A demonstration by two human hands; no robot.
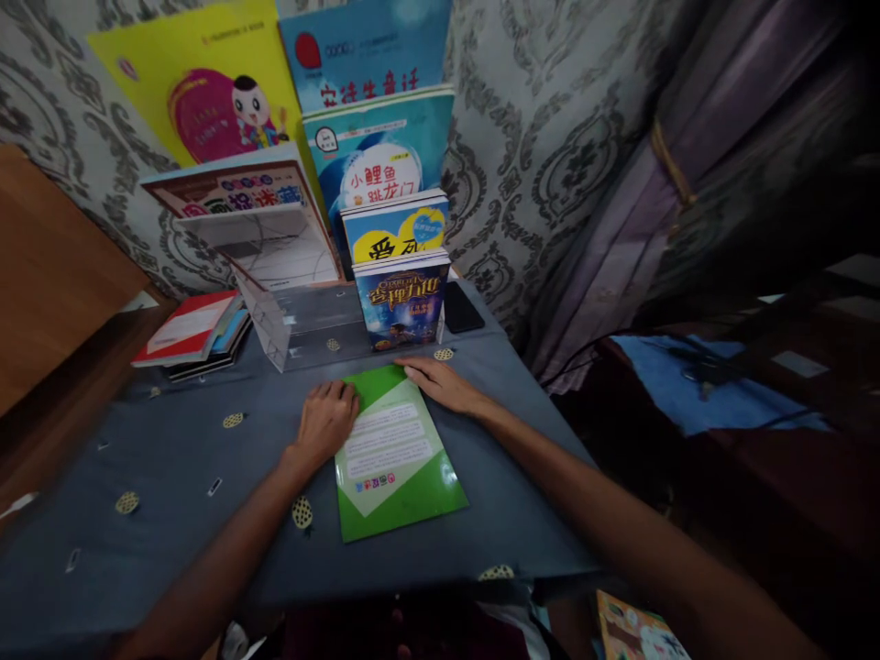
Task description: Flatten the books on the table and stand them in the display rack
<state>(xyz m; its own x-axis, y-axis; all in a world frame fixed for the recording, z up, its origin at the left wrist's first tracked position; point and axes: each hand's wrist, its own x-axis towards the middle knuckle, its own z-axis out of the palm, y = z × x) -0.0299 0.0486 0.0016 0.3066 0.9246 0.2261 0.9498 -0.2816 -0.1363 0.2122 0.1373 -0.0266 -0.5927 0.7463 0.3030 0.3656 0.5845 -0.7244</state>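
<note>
A thin green book (395, 463) lies flat on the grey-blue tablecloth (171, 458), its cover upside down to me. My left hand (328, 417) rests on the book's far left edge with the fingers curled onto it. My right hand (440, 380) lies flat at the book's far right corner, fingers stretched out and touching the edge. Just behind the hands a clear acrylic stand (302, 321) holds upright children's books, with a dark blue book (402, 298) in front.
A red-covered stack of books (196, 332) lies at the left of the table. A black phone (462, 307) sits right of the stand. Patterned wall behind, purple curtain (619, 238) at right, brown wooden board (48, 266) at left. Another book (636, 632) lies low at the front right.
</note>
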